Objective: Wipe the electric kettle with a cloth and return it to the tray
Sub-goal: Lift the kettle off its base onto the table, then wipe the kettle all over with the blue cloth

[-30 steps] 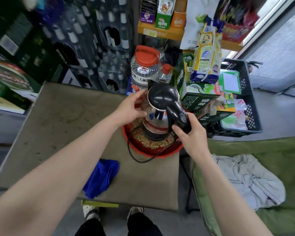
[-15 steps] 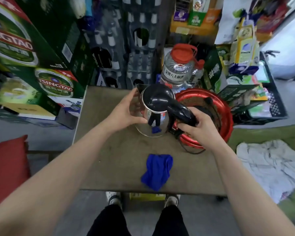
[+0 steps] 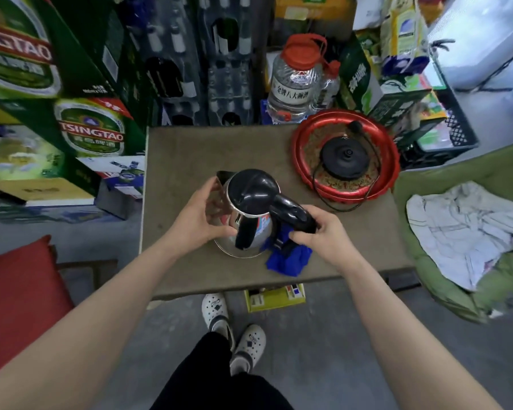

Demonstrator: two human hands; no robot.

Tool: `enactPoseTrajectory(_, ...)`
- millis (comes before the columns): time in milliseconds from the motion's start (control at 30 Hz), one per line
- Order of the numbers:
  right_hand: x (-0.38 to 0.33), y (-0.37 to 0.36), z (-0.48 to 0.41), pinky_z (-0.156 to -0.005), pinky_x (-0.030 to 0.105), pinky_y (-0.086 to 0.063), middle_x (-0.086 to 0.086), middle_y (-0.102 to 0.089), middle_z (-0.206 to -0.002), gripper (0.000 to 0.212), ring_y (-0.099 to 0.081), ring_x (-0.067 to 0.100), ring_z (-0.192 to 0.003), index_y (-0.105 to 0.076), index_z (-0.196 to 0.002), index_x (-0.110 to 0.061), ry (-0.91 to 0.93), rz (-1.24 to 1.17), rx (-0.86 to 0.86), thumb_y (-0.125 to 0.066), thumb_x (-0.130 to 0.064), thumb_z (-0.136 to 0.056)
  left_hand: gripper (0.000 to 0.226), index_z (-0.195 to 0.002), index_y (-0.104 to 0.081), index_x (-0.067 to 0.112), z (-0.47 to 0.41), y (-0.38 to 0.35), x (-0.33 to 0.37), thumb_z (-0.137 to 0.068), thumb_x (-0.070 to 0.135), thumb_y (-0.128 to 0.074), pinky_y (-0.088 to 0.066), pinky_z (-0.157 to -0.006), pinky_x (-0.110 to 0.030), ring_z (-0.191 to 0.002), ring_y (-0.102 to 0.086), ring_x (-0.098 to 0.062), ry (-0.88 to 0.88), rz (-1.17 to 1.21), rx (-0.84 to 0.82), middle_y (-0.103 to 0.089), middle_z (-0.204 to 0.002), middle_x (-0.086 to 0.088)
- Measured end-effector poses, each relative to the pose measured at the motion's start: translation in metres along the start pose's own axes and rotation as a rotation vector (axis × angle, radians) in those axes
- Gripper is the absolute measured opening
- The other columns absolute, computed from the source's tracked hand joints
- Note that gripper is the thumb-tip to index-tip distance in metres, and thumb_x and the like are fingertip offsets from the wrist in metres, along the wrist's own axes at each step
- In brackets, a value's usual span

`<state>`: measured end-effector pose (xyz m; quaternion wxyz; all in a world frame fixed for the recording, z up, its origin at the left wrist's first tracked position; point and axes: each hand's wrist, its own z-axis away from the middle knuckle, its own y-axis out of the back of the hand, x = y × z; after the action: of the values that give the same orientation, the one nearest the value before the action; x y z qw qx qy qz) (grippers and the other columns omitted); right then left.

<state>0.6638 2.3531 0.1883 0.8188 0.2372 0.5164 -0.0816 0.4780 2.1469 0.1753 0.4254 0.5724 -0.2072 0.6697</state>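
Observation:
The electric kettle (image 3: 251,208), shiny steel with a black lid and black handle, stands on the brown table (image 3: 184,155) near its front edge. My left hand (image 3: 199,217) cups the steel body on its left side. My right hand (image 3: 320,235) grips the black handle. A blue cloth (image 3: 290,258) lies crumpled on the table just right of the kettle, partly under the handle and my right hand. The round red tray (image 3: 299,161) sits at the table's back right with the black kettle base (image 3: 345,155) and its cord in it.
A large clear jug with a red cap (image 3: 296,84) and green cartons stand behind the table. Stacked beer boxes (image 3: 89,128) line the left. A green bed with a white garment (image 3: 468,226) is on the right, a red cushion (image 3: 18,303) at lower left.
The kettle came off the base in the red tray and moved left and toward me, down onto the table beside the blue cloth. Both hands stayed on it.

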Motion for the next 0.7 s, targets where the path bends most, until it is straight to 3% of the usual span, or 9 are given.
enactPoseTrajectory(100, 0.011, -0.011, 0.006, -0.08, 0.013, -0.049, -0.011, -0.07, -0.089, 0.051, -0.062, -0.004, -0.081, -0.069, -0.108, -0.024, 0.034, 0.03, -0.053, -0.069, 0.015, -0.075, 0.106, -0.145, -0.033, 0.031, 0.021, -0.007, -0.022, -0.06, 0.0, -0.088, -0.056, -0.089, -0.03, -0.102, -0.064, -0.007, 0.02, -0.017, 0.066, -0.051, -0.136, 0.004)
enactPoseTrajectory(233, 0.022, -0.023, 0.004, -0.076, 0.007, -0.045, -0.011, -0.067, -0.089, 0.052, -0.059, -0.012, -0.077, -0.064, -0.113, -0.015, 0.042, 0.022, -0.09, -0.061, 0.018, -0.075, 0.113, -0.145, -0.033, 0.029, 0.029, -0.015, -0.044, -0.051, 0.014, -0.093, -0.056, -0.092, -0.043, -0.107, -0.063, -0.019, 0.054, -0.018, 0.124, -0.048, -0.139, -0.005)
enactPoseTrajectory(300, 0.027, -0.025, 0.002, -0.076, 0.006, -0.045, -0.011, -0.066, -0.091, 0.054, -0.059, -0.012, -0.079, -0.061, -0.113, -0.018, 0.036, 0.031, -0.091, -0.057, 0.021, -0.076, 0.115, -0.146, -0.031, 0.029, 0.031, -0.02, -0.051, -0.051, 0.01, -0.093, -0.054, -0.096, -0.04, -0.109, -0.063, -0.017, 0.059, 0.006, 0.157, -0.048, -0.139, -0.005)
enactPoseTrajectory(433, 0.048, -0.016, -0.003, -0.097, 0.018, -0.048, -0.003, -0.063, -0.122, 0.078, -0.059, -0.001, -0.113, -0.052, -0.135, -0.019, 0.042, 0.091, -0.147, -0.054, 0.025, -0.072, 0.111, -0.141, -0.029, 0.037, 0.033, -0.023, -0.058, -0.057, -0.002, -0.089, -0.051, -0.098, -0.03, -0.112, -0.062, -0.009, 0.059, 0.031, 0.175, -0.054, -0.131, 0.018)
enactPoseTrajectory(533, 0.08, -0.012, -0.011, -0.107, 0.043, -0.049, 0.007, -0.055, -0.14, 0.084, -0.055, 0.023, -0.13, -0.042, -0.147, -0.022, -0.195, 0.104, 0.069, -0.056, 0.022, -0.077, 0.113, -0.142, -0.024, 0.037, 0.031, -0.022, -0.059, -0.058, -0.002, -0.089, -0.051, -0.097, -0.029, -0.11, -0.063, -0.009, 0.072, 0.018, 0.17, -0.054, -0.125, 0.023)
enactPoseTrajectory(633, 0.097, -0.024, -0.022, -0.108, 0.043, -0.046, 0.01, -0.053, -0.145, 0.069, -0.054, 0.029, -0.131, -0.033, -0.154, -0.012, -0.514, 0.039, 0.281, -0.064, -0.003, -0.093, 0.118, -0.145, -0.019, 0.037, 0.03, -0.02, -0.059, -0.057, 0.002, -0.09, -0.051, -0.094, -0.023, -0.108, -0.063, -0.002, 0.065, -0.009, 0.157, -0.052, -0.125, 0.025)
enactPoseTrajectory(700, 0.103, -0.036, -0.033, -0.101, 0.043, -0.046, 0.012, -0.06, -0.135, 0.051, -0.057, 0.032, -0.122, -0.046, -0.142, -0.008, -0.584, 0.04, 0.307, -0.065, -0.017, -0.095, 0.119, -0.148, -0.017, 0.034, 0.028, -0.019, -0.058, -0.059, 0.002, -0.089, -0.05, -0.091, -0.018, -0.106, -0.061, 0.005, 0.053, -0.011, 0.141, -0.05, -0.13, 0.022)
